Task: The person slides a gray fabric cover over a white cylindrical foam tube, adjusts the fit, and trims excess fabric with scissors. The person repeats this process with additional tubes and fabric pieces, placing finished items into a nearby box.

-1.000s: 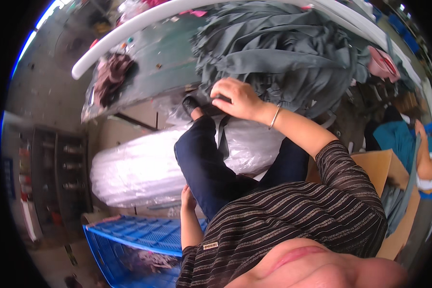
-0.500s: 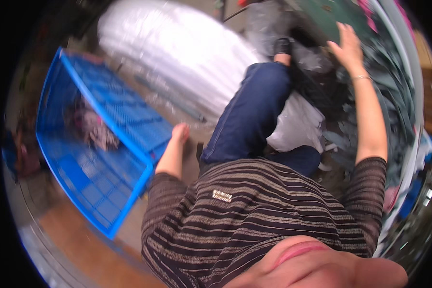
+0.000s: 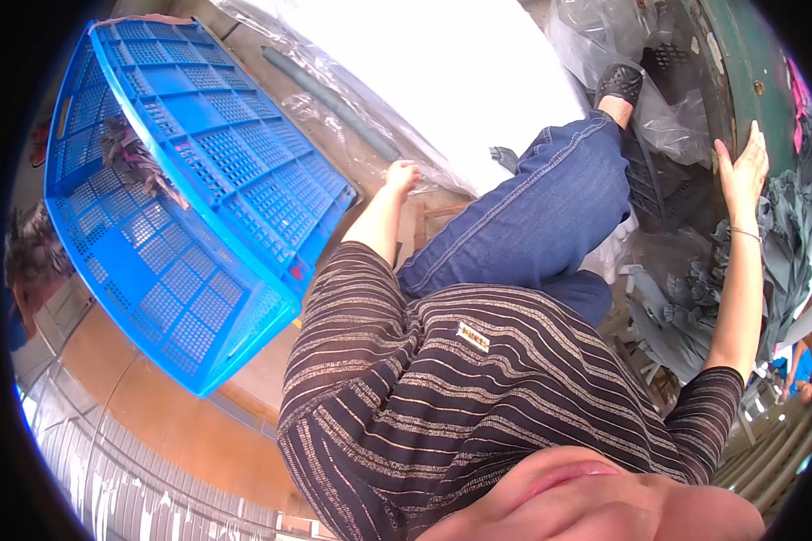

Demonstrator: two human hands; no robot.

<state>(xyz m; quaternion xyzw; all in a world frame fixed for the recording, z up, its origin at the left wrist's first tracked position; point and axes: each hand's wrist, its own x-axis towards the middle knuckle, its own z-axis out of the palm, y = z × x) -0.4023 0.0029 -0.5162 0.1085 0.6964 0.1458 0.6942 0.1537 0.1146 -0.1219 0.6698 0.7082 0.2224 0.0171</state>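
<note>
My left hand (image 3: 403,174) is raised between the blue crate and my leg, its fingers curled in and no object showing in them. Beyond it lies a large bright white bundle (image 3: 487,81) in clear plastic. My right hand (image 3: 742,176) reaches out at the far right with fingers stretched and thumb apart, holding nothing. It is over or against a green board (image 3: 756,68); whether it touches cannot be made out. Just below that hand are heaped grey-green fabric pieces (image 3: 789,221).
A blue plastic crate (image 3: 221,153), tipped on its side, stands left with scraps (image 3: 140,158) inside. A grey-green tube (image 3: 329,101) lies by the white bundle. Clear plastic (image 3: 595,36) and a dark crate (image 3: 645,185) are near my foot. Brown boards (image 3: 198,415) lie behind the blue crate.
The whole view has shifted, and the blue crate now sits higher and further left in it. My left hand is higher beside the crate; my right hand stays outstretched, now further right.
</note>
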